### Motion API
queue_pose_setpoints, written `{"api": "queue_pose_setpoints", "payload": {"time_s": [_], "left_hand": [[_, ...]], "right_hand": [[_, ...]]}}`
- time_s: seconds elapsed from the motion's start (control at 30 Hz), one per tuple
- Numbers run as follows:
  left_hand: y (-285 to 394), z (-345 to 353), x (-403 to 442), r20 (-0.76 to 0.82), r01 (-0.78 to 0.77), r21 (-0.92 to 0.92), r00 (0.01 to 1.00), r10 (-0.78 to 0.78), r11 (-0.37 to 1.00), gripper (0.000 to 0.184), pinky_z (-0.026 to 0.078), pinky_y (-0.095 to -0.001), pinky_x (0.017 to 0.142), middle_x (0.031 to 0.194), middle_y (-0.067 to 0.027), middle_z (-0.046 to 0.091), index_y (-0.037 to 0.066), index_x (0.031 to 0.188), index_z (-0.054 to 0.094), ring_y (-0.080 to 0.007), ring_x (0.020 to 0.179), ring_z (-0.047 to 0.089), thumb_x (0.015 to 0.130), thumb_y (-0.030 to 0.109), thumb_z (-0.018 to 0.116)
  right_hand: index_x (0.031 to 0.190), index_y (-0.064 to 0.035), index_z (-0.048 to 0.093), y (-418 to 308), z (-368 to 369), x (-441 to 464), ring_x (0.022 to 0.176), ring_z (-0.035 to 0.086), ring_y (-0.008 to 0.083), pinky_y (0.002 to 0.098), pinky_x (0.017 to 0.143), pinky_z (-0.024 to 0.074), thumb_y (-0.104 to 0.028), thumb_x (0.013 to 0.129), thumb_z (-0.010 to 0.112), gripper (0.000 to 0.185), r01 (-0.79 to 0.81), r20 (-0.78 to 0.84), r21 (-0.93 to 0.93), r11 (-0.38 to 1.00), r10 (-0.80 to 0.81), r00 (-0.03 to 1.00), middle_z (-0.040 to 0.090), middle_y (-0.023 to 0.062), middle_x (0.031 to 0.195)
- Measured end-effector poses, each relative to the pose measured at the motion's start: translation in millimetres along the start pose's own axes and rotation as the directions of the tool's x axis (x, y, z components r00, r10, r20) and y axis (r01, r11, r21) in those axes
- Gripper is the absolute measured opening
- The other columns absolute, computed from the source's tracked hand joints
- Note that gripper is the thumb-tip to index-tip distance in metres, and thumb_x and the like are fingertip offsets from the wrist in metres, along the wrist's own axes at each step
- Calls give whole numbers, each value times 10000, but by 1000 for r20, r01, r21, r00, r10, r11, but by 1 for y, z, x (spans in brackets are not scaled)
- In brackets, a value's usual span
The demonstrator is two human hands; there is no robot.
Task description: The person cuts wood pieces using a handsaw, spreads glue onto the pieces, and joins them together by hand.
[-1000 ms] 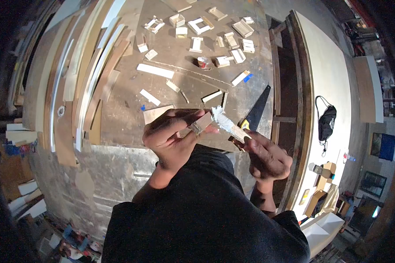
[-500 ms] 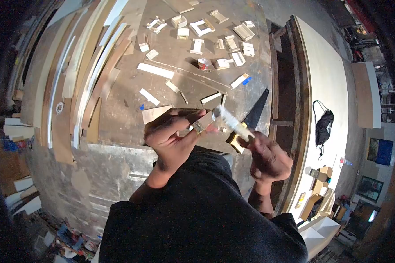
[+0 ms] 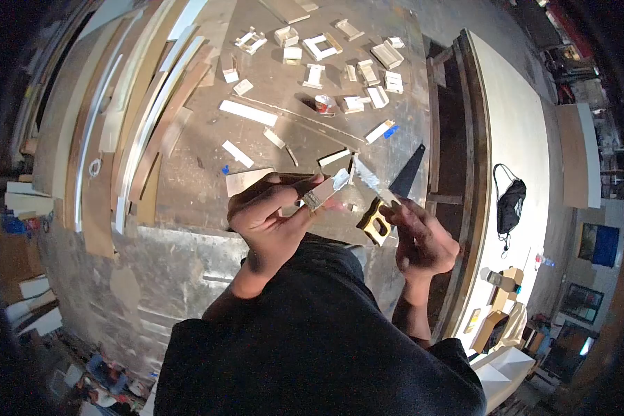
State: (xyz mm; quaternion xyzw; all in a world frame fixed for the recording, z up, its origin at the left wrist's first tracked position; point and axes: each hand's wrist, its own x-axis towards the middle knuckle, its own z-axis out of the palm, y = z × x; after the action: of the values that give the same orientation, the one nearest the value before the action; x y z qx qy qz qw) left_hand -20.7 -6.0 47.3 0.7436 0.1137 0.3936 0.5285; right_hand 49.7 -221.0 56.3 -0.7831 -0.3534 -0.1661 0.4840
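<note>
My left hand (image 3: 267,215) pinches a small wooden block (image 3: 318,194) between thumb and fingers. White paste (image 3: 340,179) sits on the block's far end. In my right hand (image 3: 426,239) is a thin spreading stick (image 3: 367,176), its outer part thickly coated with the same white stuff. The stick's tip is a short way to the right of the block and apart from it. Behind my right hand a handsaw (image 3: 408,172) with a yellow and black handle lies on the worktable (image 3: 305,135).
Several small wooden assemblies (image 3: 322,46) stand at the far side, near a red and white tin (image 3: 324,104). Loose wood strips (image 3: 248,112) lie closer in. Long boards (image 3: 111,132) are piled on the left. A pale-topped bench (image 3: 520,132) on the right holds a black drawstring bag (image 3: 510,206).
The stick has drawn slightly away from the block, and more white paste shows on the block's end. My right hand has shifted a little; my left hand is nearly still.
</note>
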Motion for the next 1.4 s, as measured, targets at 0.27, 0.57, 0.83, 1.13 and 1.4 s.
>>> {"api": "queue_pose_setpoints", "payload": {"time_s": [0.27,0.57,0.83,1.13,1.4], "left_hand": [[5,-7,5,51,-29,46,998,27,998,319,512,-248,638,917,-108,793,3,966,811,-133,723,710,661,-22,901],[3,-8,9,61,-61,42,996,58,997,306,556,-274,708,924,-124,793,-17,964,803,-163,786,745,674,-29,898],[-2,-4,15,15,-31,-42,999,32,999,293,556,-273,709,919,-123,794,-12,954,806,-165,795,749,675,-33,893],[-13,1,24,-28,3,22,1000,-2,1000,241,314,-234,492,878,-68,790,34,837,814,-34,589,511,632,20,940],[-22,-4,35,61,5,71,998,-10,997,177,370,-232,524,914,-76,798,44,838,817,-64,599,551,688,-46,844]], "right_hand": [[1170,72,728,-7,-1,-1,906,767,273,371,817,638,28,897,735,276,-55,38,132,990,51,998,766,214,1008],[1043,-12,779,-6,2,3,866,778,265,331,743,636,50,823,789,229,-17,42,162,987,11,999,775,197,997],[1089,-45,788,-16,10,6,845,781,253,332,733,639,65,814,792,297,-51,1,112,992,51,999,779,180,1014],[1047,55,758,-7,24,19,850,779,311,366,755,644,91,870,702,189,39,-27,56,998,-38,999,764,228,959],[1004,20,753,-5,31,23,808,775,292,377,694,641,121,782,759,244,-21,-62,49,999,24,998,764,235,944]]}}
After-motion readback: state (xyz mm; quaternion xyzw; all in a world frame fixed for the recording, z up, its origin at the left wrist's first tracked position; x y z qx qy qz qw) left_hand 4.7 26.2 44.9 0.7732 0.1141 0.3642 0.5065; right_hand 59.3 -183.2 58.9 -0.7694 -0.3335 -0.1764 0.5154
